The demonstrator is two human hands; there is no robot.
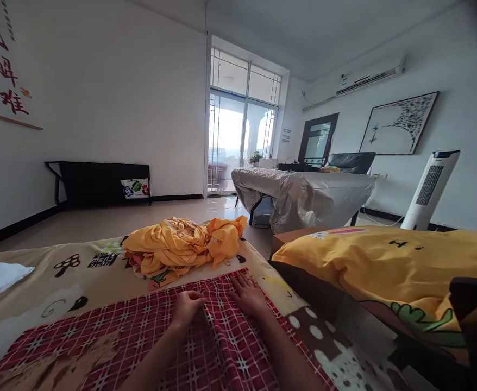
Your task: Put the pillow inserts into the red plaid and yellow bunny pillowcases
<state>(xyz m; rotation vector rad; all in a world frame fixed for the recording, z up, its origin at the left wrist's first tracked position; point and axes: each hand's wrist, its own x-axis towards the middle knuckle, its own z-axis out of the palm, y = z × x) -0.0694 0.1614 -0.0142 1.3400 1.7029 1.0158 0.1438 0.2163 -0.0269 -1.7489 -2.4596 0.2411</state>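
A red plaid cloth [140, 331] with white lines and star shapes lies spread over the patterned bed sheet [75, 271]. My left hand [188, 308] pinches a raised fold of this cloth between thumb and fingers. To its right, my right hand [248, 293] rests flat on the cloth near its far right corner, fingers stretched out. Folds run through the fabric between my two forearms. Just beyond the cloth's far edge sits a crumpled heap of yellow bedding [181, 244].
At the right, a yellow pillow [369, 260] lies on a brown box-like support. A white pillow corner [2, 279] shows at the left. Farther back stand a plastic-covered table [299, 190], a white tower fan [430, 190] and a black folded frame [95, 184] against the wall.
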